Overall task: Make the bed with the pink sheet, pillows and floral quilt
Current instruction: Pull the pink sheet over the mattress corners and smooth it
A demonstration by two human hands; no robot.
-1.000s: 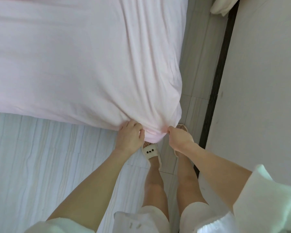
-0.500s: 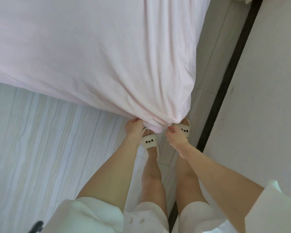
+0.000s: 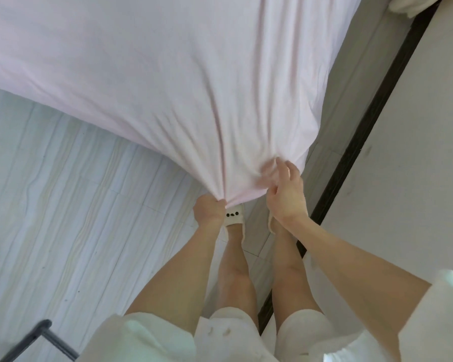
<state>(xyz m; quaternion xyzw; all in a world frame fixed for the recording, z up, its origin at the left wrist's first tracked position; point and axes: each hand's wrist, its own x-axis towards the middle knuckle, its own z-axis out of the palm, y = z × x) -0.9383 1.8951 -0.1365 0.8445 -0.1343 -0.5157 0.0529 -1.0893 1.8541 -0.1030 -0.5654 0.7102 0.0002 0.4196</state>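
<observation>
The pink sheet covers the bed and fills the upper part of the view; its near corner hangs down over the floor in front of my legs. My left hand is clenched on the bunched tip of that corner, with creases running up from it. My right hand is just to the right, higher up on the corner. Its fingers are blurred and curl into a fold of the sheet above the thumb. No pillows or floral quilt are in view.
Pale wood-look floor lies left of me. A white wall panel with a dark strip runs close along the bed's right side, leaving a narrow gap. White cloth shows at top right, a dark metal frame at bottom left.
My right hand has risen from under the corner onto the sheet's side and taken a new fold. My left hand still holds the corner tip. The view has shifted toward the bed.
</observation>
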